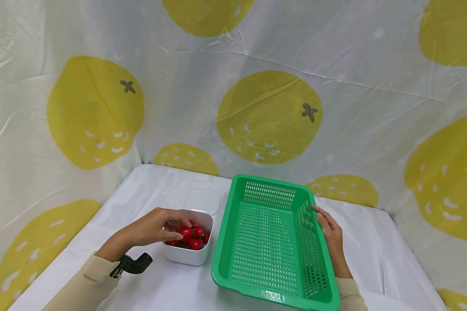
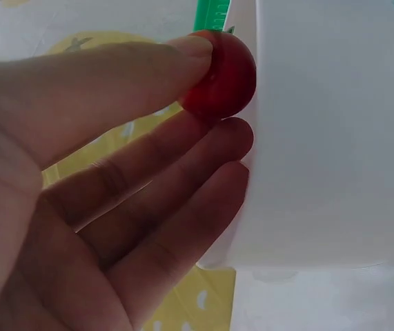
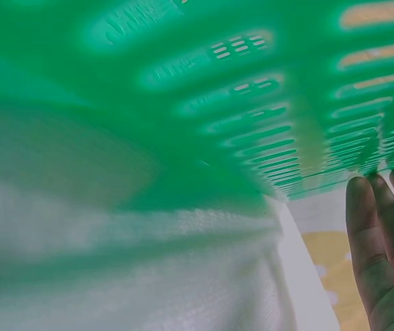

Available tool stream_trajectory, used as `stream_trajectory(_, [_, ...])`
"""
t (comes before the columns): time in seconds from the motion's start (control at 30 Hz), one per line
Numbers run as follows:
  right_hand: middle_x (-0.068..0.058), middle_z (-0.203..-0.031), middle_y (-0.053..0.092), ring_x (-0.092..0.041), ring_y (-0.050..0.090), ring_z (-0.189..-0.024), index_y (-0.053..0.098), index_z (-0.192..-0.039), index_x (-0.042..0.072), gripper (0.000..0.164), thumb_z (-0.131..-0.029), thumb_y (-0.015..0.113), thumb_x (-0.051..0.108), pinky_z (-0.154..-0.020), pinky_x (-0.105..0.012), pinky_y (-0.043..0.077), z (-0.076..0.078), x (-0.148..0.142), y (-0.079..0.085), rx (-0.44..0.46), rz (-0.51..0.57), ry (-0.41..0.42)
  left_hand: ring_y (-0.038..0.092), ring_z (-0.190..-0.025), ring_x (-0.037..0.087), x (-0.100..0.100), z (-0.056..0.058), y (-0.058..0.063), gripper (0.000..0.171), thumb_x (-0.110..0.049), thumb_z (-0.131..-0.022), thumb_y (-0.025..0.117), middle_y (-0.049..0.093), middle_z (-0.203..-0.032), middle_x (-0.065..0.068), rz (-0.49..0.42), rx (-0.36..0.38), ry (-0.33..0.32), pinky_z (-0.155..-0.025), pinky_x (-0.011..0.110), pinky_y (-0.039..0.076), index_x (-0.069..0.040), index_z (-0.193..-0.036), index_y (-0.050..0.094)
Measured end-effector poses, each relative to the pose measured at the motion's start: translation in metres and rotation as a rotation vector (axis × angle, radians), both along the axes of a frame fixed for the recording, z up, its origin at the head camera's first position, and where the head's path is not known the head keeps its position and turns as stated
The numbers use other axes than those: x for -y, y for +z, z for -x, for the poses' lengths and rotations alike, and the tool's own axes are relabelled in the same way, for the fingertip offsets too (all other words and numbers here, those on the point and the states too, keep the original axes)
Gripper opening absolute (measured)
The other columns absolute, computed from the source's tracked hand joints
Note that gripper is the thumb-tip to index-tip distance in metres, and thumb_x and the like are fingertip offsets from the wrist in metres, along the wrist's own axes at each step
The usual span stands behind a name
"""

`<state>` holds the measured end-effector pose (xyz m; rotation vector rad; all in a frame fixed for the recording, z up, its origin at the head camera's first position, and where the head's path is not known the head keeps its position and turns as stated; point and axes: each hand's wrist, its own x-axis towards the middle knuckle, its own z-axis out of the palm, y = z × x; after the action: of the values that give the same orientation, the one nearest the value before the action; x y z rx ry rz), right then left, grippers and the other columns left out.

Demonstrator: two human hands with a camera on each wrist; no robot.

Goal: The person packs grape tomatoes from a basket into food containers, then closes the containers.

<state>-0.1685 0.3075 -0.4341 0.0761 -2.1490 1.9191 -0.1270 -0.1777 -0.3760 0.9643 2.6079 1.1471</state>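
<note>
My left hand reaches over the near left rim of a white square container with several red cherry tomatoes inside. In the left wrist view, its thumb and index finger pinch one cherry tomato beside the container wall; the other fingers are extended. My right hand holds a green slotted plastic basket by its right side, at the rim. The right wrist view shows extended fingers against the basket's outside, the thumb out of sight. The basket looks tilted and no contents show in it.
A clear lid lies behind the container on the white-covered table. Lemon-printed curtains hang close behind and at both sides. A black wrist strap mount sits at my left wrist, near the container.
</note>
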Motion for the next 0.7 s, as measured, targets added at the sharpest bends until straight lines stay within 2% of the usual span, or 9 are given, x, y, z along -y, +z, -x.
stream_trajectory(0.3, [0.01, -0.127, 0.059, -0.007, 0.061, -0.1, 0.053, -0.137, 0.004, 0.042, -0.102, 0.048, 0.026, -0.073, -0.02, 0.052, -0.0004, 0.0021, 0.0036, 0.01, 0.006, -0.011, 0.068, -0.091, 0.019, 0.0021, 0.001, -0.004, 0.023, -0.012, -0.087, 0.071, 0.068, -0.106, 0.007, -0.035, 0.005, -0.031, -0.081, 0.031, 0.055, -0.009, -0.11, 0.068])
stream_trajectory(0.7, [0.006, -0.13, 0.058, -0.007, 0.062, -0.102, 0.053, -0.137, 0.005, 0.042, -0.102, 0.048, 0.027, -0.074, -0.02, 0.053, -0.0014, 0.0008, 0.0017, 0.005, 0.006, 0.006, 0.066, -0.09, 0.009, 0.0024, 0.0016, -0.0073, 0.024, -0.017, -0.088, 0.072, 0.068, -0.107, 0.007, -0.03, -0.01, -0.006, -0.081, 0.028, 0.054, -0.01, -0.11, 0.069])
